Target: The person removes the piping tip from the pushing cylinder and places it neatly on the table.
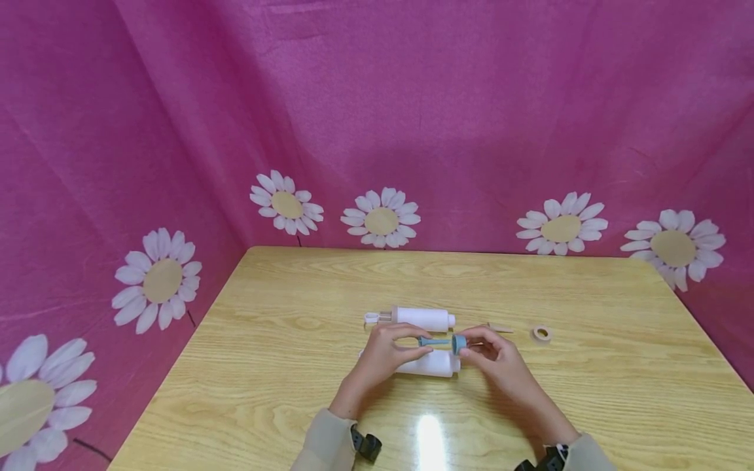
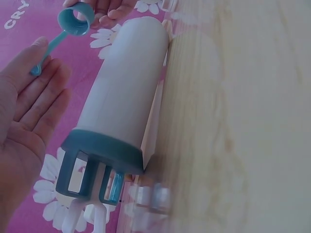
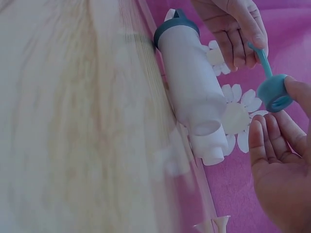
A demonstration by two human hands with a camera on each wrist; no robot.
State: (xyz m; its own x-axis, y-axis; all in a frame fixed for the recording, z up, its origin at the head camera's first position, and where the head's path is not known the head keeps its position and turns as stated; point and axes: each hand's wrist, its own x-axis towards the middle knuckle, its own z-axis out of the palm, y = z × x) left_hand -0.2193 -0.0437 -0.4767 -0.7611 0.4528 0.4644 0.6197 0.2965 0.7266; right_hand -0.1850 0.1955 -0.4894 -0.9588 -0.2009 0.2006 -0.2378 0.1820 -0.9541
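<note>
My left hand (image 1: 385,353) pinches the flared end of a thin teal stick (image 1: 437,341) between thumb and forefinger. Facing it, my right hand (image 1: 497,360) grips a teal ring-shaped cap (image 1: 458,345) by its rim. The stick's far end reaches the cap, and the two line up in the left wrist view. Below the hands lies a white bottle (image 1: 427,364) on its side. Its teal end frame (image 2: 104,150) shows in the left wrist view, with white prongs sticking out.
Just behind lies a second white bottle (image 1: 421,319) with a beige collar and a white loop at its left end. To the right are a slim beige stick (image 1: 499,328) and a beige ring (image 1: 549,334). A pink flowered cloth (image 1: 448,131) hangs behind the wooden table (image 1: 265,379).
</note>
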